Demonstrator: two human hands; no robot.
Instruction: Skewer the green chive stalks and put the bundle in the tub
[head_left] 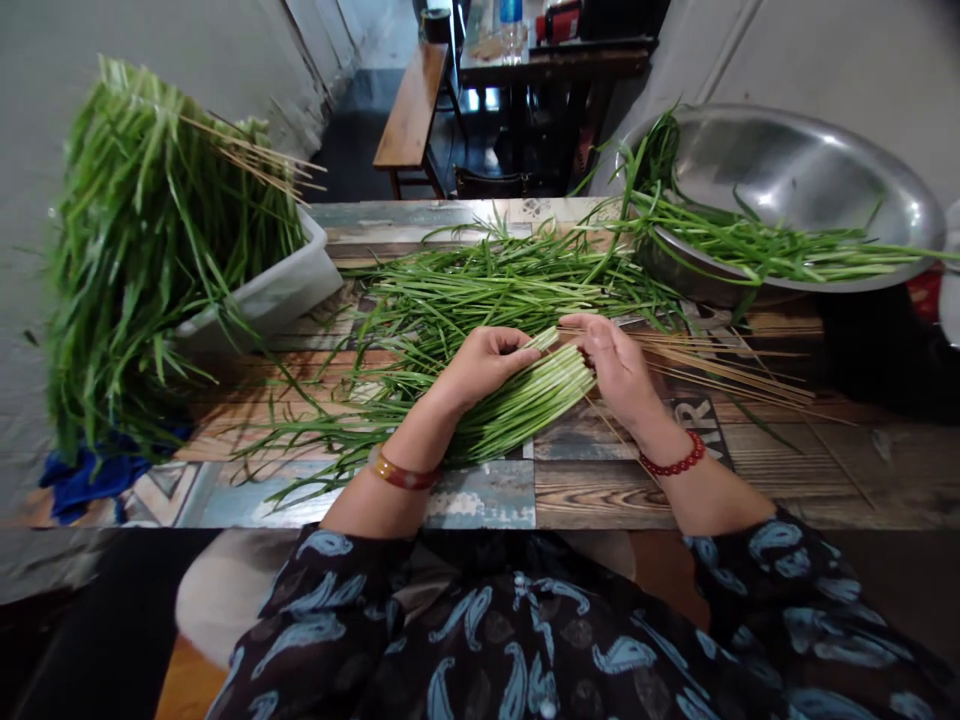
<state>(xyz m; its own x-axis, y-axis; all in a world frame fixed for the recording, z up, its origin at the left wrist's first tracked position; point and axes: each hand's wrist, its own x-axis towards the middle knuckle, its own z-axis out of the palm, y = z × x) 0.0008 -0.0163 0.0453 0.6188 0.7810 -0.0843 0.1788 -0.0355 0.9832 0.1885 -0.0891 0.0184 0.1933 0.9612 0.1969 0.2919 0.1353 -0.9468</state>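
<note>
My left hand (495, 368) is closed on a few garlic chives, their pale cut ends poking out past the thumb and index finger. Below it, a row of garlic chives (517, 405) lies side by side, stem ends toward my right hand. My right hand (616, 368) is curled at those ends, thumb and fingers around a thin bamboo skewer whose tip shows close to the left hand's chives; much of it is hidden by the fingers. Loose bamboo skewers (727, 368) fan out on the table to the right.
More chives (487, 285) are heaped behind my hands on the wood-patterned table (465, 500). At left, skewered chives (165, 220) hang over a white plastic bin (281, 300), near a blue cloth (90, 478). A steel basin (810, 150) holding chives stands right; a bench (412, 110) is beyond.
</note>
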